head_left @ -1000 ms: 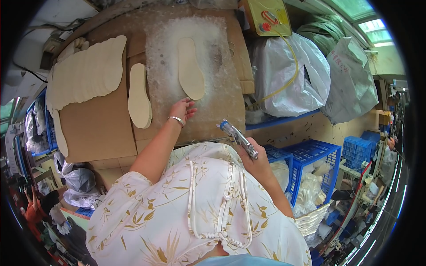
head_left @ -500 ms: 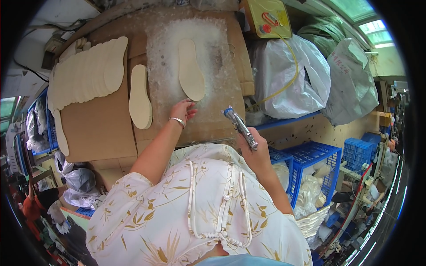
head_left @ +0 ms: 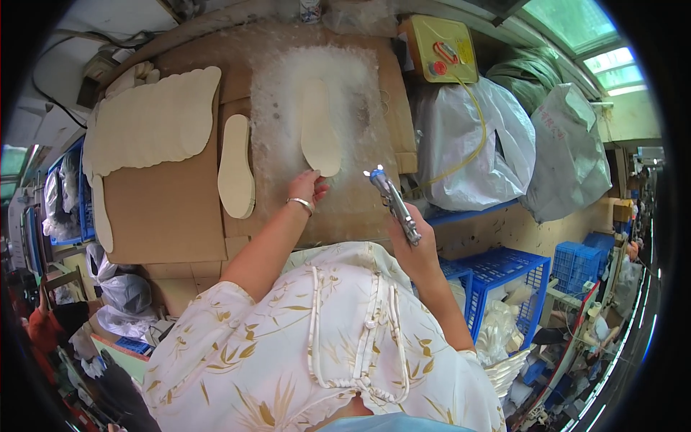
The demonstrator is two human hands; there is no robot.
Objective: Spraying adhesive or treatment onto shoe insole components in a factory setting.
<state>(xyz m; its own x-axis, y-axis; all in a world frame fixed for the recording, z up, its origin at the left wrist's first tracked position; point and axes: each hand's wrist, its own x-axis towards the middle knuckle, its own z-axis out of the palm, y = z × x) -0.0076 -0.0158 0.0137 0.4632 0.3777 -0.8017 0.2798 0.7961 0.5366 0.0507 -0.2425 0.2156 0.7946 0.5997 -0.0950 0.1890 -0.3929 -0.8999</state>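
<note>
A cream insole [head_left: 320, 137] lies on a whitened, glue-crusted patch of the cardboard sheet [head_left: 363, 147]. My left hand [head_left: 308, 190], with a bracelet at its wrist, pinches the near, rounded heel edge of that insole. In my right hand [head_left: 416, 237] is a metal spray gun [head_left: 394, 205], its blue-ringed nozzle pointing toward the far side, right of the insole. A short stack of insoles [head_left: 236, 167] sits to the left of the patch. Farther left, a row of overlapping insoles [head_left: 155, 119] covers the upper part of a cardboard board.
At the far right stands a yellow can [head_left: 439, 47] with a yellowish hose [head_left: 481, 129] running from it. Large white sacks [head_left: 479, 144] bulge along the table's right side. Blue crates [head_left: 507, 277] with bagged goods are by my right arm. Grey plastic bags [head_left: 126, 291] hang at the left.
My left hand has come onto the heel edge of the insole. The spray gun remains in my right hand, its nozzle slightly raised. The whole view has shifted a little.
</note>
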